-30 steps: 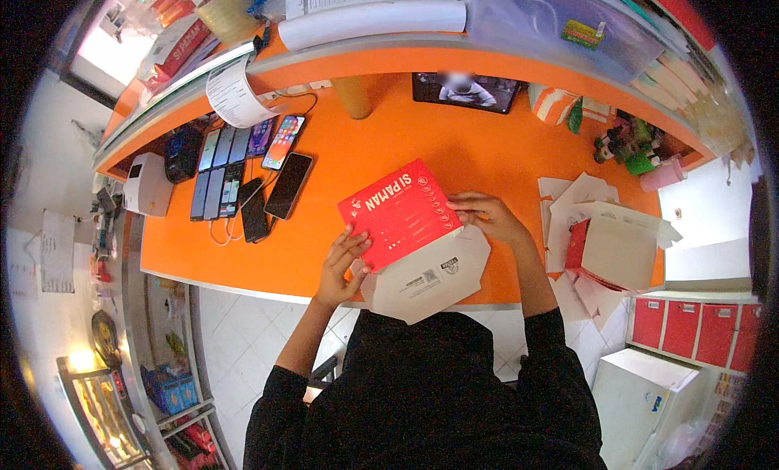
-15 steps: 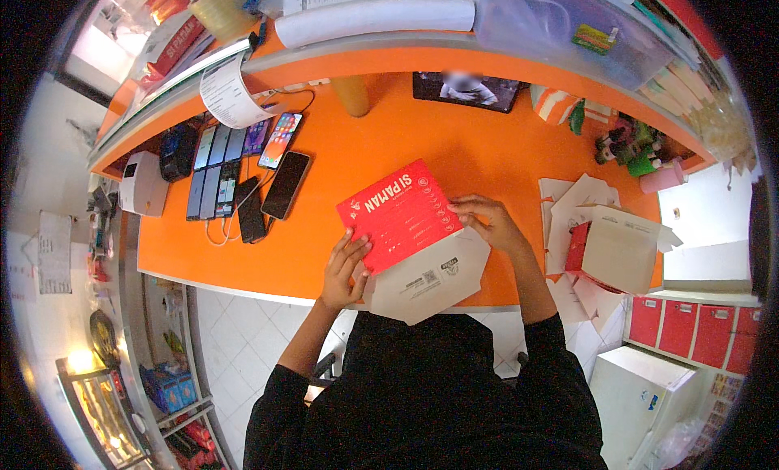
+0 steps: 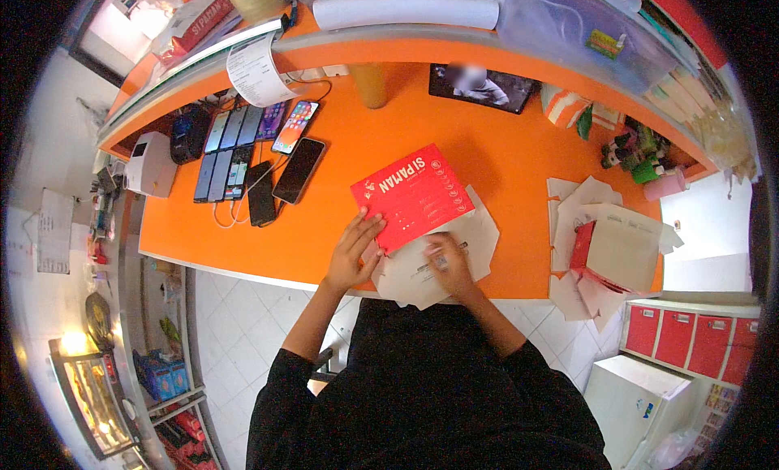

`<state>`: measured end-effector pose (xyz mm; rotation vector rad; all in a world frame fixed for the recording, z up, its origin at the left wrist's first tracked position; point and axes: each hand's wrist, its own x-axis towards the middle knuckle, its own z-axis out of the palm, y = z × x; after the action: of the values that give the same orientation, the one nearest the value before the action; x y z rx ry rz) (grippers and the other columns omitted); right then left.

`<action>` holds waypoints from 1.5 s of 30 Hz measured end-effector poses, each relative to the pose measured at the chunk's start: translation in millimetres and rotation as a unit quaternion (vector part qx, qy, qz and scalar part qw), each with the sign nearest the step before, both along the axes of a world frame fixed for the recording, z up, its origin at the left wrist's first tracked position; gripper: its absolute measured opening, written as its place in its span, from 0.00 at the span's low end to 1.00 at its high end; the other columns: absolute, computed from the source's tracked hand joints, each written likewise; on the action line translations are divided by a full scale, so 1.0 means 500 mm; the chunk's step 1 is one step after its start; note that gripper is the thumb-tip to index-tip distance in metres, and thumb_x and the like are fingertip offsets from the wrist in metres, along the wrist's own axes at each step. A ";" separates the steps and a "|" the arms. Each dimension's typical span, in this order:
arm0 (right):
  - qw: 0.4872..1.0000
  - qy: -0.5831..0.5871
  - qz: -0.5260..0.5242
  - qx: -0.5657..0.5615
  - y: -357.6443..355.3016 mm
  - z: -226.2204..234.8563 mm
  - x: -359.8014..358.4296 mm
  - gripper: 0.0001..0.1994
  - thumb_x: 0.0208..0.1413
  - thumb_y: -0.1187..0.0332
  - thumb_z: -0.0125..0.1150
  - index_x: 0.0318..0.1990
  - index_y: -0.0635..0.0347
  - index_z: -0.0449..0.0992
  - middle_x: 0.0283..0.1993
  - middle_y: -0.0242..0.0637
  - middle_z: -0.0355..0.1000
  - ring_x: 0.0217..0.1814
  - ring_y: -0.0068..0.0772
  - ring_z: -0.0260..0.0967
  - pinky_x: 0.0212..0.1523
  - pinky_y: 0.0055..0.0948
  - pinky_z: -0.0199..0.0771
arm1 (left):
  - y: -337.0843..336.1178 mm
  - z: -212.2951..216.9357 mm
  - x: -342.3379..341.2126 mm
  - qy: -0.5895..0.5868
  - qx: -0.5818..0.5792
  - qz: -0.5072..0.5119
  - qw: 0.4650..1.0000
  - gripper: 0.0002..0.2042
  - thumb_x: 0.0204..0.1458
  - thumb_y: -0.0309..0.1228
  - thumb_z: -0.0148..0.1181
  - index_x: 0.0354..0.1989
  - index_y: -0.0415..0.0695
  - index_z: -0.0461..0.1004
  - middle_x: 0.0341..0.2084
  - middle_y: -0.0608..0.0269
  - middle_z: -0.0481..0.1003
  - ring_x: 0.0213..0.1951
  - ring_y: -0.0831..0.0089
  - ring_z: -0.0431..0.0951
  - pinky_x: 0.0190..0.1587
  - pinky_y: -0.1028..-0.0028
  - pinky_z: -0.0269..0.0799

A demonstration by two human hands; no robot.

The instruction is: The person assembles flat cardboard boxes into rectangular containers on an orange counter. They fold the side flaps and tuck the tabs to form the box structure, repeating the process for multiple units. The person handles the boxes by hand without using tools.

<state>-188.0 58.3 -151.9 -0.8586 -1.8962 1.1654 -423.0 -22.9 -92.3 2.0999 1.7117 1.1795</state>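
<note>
A flat cardboard food box (image 3: 414,196) lies near the front edge of the orange desk, its red printed panel facing up. Its pale inner flap (image 3: 479,255) spreads toward me, with a small printed mark on it. My left hand (image 3: 355,249) holds the lower left corner of the box, fingers over the red edge and thumb beside the flap. Over the flap, just below the red panel, is my right hand (image 3: 450,265); motion smears its fingers and they look bent. Whether it grips the flap does not show.
Several phones (image 3: 235,149) with cables lie to the left, beside a white device (image 3: 152,166). A tablet (image 3: 479,88) leans at the back. Pale cardboard pieces and a partly folded box (image 3: 623,247) sit at the right. A paper strip (image 3: 260,72) hangs from the shelf.
My right hand has left the red panel's right edge and moved left and toward me, onto the pale flap. The left hand stays at the box's left corner. The view has shifted slightly.
</note>
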 end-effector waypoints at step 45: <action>0.975 -0.144 0.030 0.164 -0.066 0.027 -0.111 0.06 0.52 0.72 0.62 0.36 0.65 0.76 0.37 0.42 0.74 0.36 0.47 0.73 0.38 0.40 0.73 | 0.009 -0.024 0.003 -0.021 0.052 0.000 0.998 0.22 0.53 0.33 0.60 0.58 0.45 0.71 0.59 0.55 0.68 0.66 0.51 0.59 0.66 0.55 0.55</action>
<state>-243.5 25.4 -138.3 -0.8221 -2.2836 0.7581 -421.3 -18.4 -104.1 2.1177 1.6655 1.3313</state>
